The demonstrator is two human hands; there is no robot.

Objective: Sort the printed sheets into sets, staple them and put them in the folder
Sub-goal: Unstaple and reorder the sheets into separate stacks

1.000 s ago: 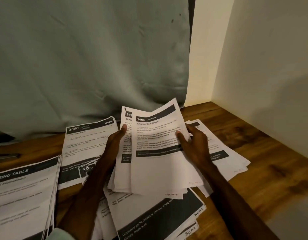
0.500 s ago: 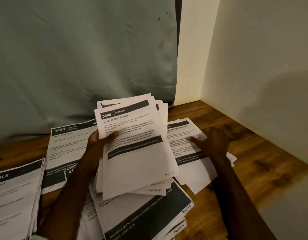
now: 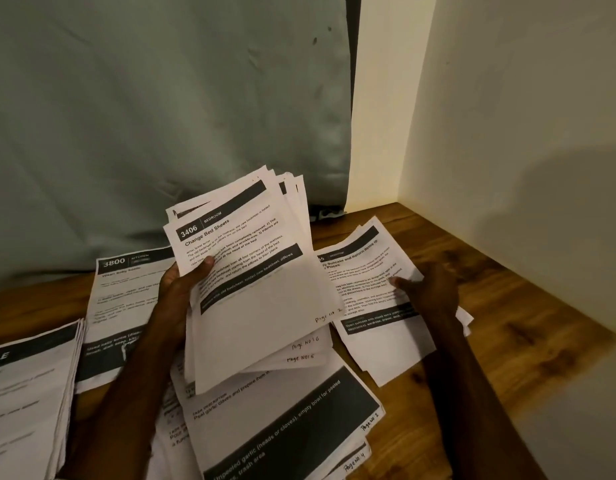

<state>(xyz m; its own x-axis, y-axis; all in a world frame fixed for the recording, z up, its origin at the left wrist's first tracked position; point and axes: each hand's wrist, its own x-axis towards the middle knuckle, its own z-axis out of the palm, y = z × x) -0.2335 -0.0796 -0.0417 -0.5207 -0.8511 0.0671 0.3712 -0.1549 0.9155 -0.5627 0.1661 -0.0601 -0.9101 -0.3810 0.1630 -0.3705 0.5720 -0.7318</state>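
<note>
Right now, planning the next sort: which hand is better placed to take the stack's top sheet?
Likely right: right hand merely rests on a white printed sheet; left hand grips the fanned white paper stack.

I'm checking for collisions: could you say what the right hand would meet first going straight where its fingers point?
Probably the stack in the left hand; the right hand rests lower, on a sheet, so it might pass under.

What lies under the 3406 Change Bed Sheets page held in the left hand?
More printed sheets, fanned out and gripped by the left hand. Only their edges and handwritten page numbers show. Their printed text is mostly covered.
</note>
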